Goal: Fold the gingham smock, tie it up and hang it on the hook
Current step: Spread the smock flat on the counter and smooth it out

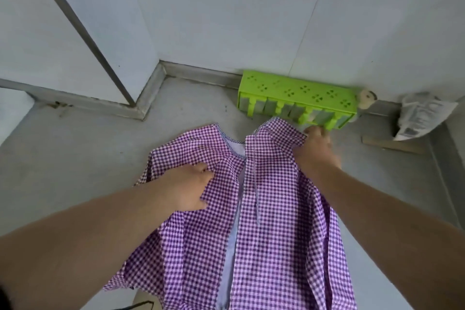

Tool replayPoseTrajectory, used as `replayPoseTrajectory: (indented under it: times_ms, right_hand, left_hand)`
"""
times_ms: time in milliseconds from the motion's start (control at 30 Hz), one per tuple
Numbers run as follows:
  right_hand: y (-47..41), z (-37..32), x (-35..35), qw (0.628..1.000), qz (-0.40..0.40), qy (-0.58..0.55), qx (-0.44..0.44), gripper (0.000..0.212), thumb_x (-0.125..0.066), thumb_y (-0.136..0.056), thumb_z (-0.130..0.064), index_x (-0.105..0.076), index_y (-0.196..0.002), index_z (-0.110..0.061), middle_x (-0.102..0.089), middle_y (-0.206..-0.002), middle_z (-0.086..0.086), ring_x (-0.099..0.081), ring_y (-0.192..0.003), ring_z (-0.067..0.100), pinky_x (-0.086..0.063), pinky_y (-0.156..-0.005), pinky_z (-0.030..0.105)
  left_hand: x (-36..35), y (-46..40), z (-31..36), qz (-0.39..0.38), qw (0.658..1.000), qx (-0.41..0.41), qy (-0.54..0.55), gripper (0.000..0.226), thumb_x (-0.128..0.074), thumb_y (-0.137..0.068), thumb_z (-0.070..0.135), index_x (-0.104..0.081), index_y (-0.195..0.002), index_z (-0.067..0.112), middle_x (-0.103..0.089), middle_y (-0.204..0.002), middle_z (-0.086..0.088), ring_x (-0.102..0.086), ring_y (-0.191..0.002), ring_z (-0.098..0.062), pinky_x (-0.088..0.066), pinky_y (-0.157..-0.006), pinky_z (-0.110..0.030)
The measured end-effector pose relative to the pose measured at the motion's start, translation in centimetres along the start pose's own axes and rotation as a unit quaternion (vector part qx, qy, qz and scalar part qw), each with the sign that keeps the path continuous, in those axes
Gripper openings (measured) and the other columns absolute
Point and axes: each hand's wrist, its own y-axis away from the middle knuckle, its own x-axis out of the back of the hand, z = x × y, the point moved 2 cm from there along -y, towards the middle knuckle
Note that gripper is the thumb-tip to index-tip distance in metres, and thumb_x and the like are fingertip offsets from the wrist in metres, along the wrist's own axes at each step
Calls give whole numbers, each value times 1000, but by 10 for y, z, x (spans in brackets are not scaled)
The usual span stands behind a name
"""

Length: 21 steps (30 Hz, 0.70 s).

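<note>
Purple-and-white gingham fills the lower middle of your head view: the smock (264,221) is spread on the grey floor (75,158), and both your hands are on it.

Your left hand (187,187) sits at about 9 o'clock from the smock's centre opening, fingers curled and bunching a fold of the left panel, so it's gripping cloth rather than lying flat. Your right hand (315,147) is up at roughly 1 o'clock, at the right shoulder corner, with the fingers curled down over the edge of the fabric. It looks like a pinch on that corner, but the fingertips are tucked under and a bit blurry.

The smock's long axis runs 12 to 6: neckline with its dark striped trim points away from you toward the wall, hem comes back toward your feet. The opening down the middle shows a pale lining, and a thin tie strap (256,199) lies along it.

The hem is cut off by the bottom of the frame, and your forearms cover parts of both side panels. No way to tell where the sleeves end.

At 12 to 1 o'clock, just beyond your right hand, a lime green plastic rack (297,90) sits against the wall. Further toward 2 o'clock there's a crumpled white bag (420,116).
</note>
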Motion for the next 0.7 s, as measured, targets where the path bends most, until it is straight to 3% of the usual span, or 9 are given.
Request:
replayPoseTrajectory:
  times_ms: [133, 200, 300, 433, 533, 600, 700]
  right_hand:
    - [75, -21, -31, 957, -7, 97, 272, 46, -53, -99, -43, -44, -143, -29, -43, -144, -2, -49, -130, 25, -45, -108, 48]
    - [106, -37, -51, 941, -79, 98, 315, 49, -48, -101, -47, -40, -148, -33, -42, -153, -5, -45, -138, 23, -43, -112, 48]
    - [133, -58, -88, 945, -162, 113, 261, 74, -44, -95, -70, -23, -158, -37, -19, -170, 2, -19, -157, 29, -33, -120, 56]
    - [140, -77, -115, 940, -197, 190, 203, 110, -46, -79, -91, -1, -163, -36, 12, -173, 14, 8, -158, 44, -16, -121, 67]
    - [141, -80, -120, 933, -196, 231, 196, 120, -56, -79, -86, 12, -163, -35, 21, -171, 16, 11, -157, 46, -17, -121, 68]
    - [137, -77, -119, 931, -200, 239, 192, 123, -60, -78, -84, 14, -163, -35, 22, -170, 16, 12, -157, 46, -18, -122, 66]
    - [135, -81, -115, 929, -210, 235, 193, 125, -67, -77, -80, 13, -163, -35, 21, -171, 16, 12, -157, 45, -21, -123, 66]
  left_hand:
    - [-6, -6, -5, 18, 1000, -3, 19, 88, -67, -98, 52, -19, -167, 29, -2, -178, 1, -23, -159, -30, -32, -127, -50]
    - [-9, -8, -9, 19, 999, -10, 34, 86, -65, -99, 51, -17, -168, 32, 1, -178, 4, -18, -161, -29, -28, -128, -50]
    - [-13, -4, -18, 35, 998, -28, 54, 81, -61, -102, 50, -18, -168, 32, -4, -178, 5, -18, -162, -26, -23, -131, -46]
    - [-25, 20, -36, 139, 988, -39, 56, 61, -55, -104, 49, -39, -160, 31, -30, -171, 7, -28, -155, -18, -22, -130, -41]
    - [-42, 41, -62, 221, 963, 50, 145, 52, -52, -102, 50, -48, -150, 32, -38, -162, 6, -34, -150, -21, -28, -126, -43]
    - [-57, 51, -78, 239, 927, 143, 253, 54, -46, -103, 52, -46, -152, 29, -40, -160, -1, -38, -148, -26, -31, -125, -46]
    - [-87, 71, -101, 135, 884, 251, 370, 73, -47, -98, 63, -35, -160, 27, -37, -163, -9, -34, -151, -32, -28, -126, -49]
